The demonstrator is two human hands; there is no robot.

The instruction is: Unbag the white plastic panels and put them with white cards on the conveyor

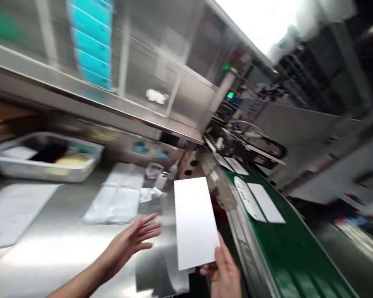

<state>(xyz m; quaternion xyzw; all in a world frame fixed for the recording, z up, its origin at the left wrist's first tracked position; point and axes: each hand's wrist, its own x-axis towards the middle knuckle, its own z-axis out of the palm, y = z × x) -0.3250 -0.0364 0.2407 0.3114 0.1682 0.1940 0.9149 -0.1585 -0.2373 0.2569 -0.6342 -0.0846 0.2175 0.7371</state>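
A person's right hand grips a white panel by its lower right corner, between a metal counter and a green conveyor belt bearing flat white pieces. The left hand, fingers spread, hovers over the counter near plastic-wrapped packages; a loaded tray sits farther back.

Bright lamp overhead, dark ceiling right; metal panels behind shiny metal worktop; green conveyor belt alongside
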